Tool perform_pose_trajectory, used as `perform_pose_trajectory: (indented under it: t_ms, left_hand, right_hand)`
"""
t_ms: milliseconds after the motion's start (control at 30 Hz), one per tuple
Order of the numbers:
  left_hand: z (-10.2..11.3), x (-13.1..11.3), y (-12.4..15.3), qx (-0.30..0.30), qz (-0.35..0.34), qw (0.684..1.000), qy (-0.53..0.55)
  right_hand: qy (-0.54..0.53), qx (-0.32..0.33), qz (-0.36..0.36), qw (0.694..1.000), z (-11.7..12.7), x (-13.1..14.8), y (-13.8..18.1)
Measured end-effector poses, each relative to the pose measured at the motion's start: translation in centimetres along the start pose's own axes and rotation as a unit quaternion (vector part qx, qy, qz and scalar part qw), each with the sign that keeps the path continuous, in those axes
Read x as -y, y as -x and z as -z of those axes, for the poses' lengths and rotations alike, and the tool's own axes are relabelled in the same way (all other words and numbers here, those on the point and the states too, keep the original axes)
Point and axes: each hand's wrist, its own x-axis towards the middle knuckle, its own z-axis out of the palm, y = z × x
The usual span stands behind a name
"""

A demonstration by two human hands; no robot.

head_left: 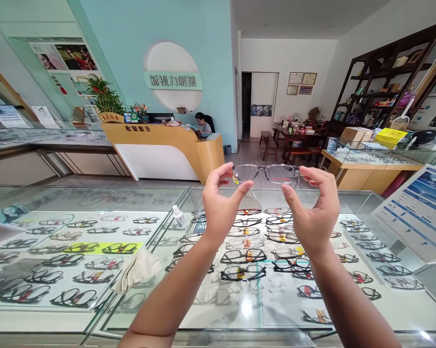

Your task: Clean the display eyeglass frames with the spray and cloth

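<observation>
A pair of eyeglasses (263, 167) with a thin, partly clear frame is held up level above the glass display case. My left hand (221, 198) pinches its left end, close to a small yellow tag on the lens. At the other end, my right hand (314, 208) grips the frame near the right hinge with thumb and fingers. Beneath my hands, rows of eyeglasses (243, 256) lie inside the case, some with red or yellow stickers. A cream cloth (138, 270) and a small white spray bottle (179, 217) rest on the glass left of my left forearm.
A second glass case with more frames (76, 275) adjoins on the left. A printed sheet (416, 212) stands at the right. Farther back are a wooden counter (210, 150) with a person (203, 124) behind it, a dark table (301, 137) and a shelf (380, 72).
</observation>
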Motion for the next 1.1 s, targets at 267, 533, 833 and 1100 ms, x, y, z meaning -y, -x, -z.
perform_pose_trajectory:
  t_ms: [267,533,833,1100]
  left_hand:
    - [-0.3,1.1,-0.5,-0.003,0.038,0.999,0.032]
    - [-0.4,0.7,0.0,-0.063,-0.058,0.996,-0.035]
    - [-0.4,-0.2,0.3,-0.094,-0.136,0.981,-0.102]
    - [-0.4,-0.2,0.4,-0.096,-0.139,0.979,-0.112]
  right_hand:
    - [-0.024,0.027,0.003,0.999,0.1,0.2,0.0]
    - [-0.029,0.062,-0.037,0.997,-0.4,-1.0,-0.2]
    - [-0.055,0.103,-0.117,0.986,-1.3,-2.1,0.0]
    - [-0.081,0.115,-0.134,0.981,-1.6,-2.5,0.0]
